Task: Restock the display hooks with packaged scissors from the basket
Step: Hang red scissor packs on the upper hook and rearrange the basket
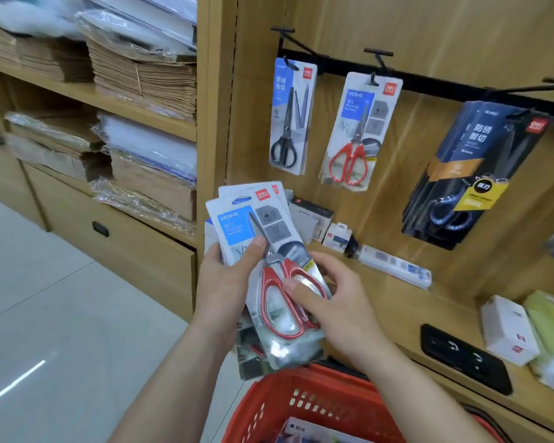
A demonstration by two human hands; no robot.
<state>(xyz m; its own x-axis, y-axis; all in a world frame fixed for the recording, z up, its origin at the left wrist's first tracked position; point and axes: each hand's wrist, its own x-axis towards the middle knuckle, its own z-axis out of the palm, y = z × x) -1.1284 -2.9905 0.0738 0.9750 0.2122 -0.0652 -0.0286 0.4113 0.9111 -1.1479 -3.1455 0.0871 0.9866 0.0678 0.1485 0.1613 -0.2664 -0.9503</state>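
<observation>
Held up before the wooden display wall (413, 33), just above the basket: a fanned stack of packaged scissors (237, 219). Front pack a white card under a clear blister, with steel blades pointing up and left and red loop handles below. Blue panel reading "HOME" in white, a red square "deli" logo at the top corner, two grey squares beside the blades, and a yellow strip near the pivot too small to read. More like cards fanned out behind.

Gripped at its left side by the left hand (227, 282), thumb pressed on the card front near the blades, fingers hidden behind. Pinched lower right by the right hand (336, 311), thumb laid across the red handles, fingers curled round the pack's right edge.

Directly beneath, a red basket (301, 404) with slotted walls; more packaging inside, unreadable.

On the wall, a black rail (429, 87) carrying display hooks (378, 54). Hanging there:
- a matching red-handled pack (355, 132), again "HOME" and "deli";
- left of it, a black-handled pack (290, 116) with Chinese characters on blue;
- well to the right, a thick bunch of dark packs (474, 174) with white Chinese characters and a yellow tag.

Lower down, a wooden tabletop (397, 302) with small white boxes (336, 236). Far left, shelves of kraft paper stacks (147, 78).
</observation>
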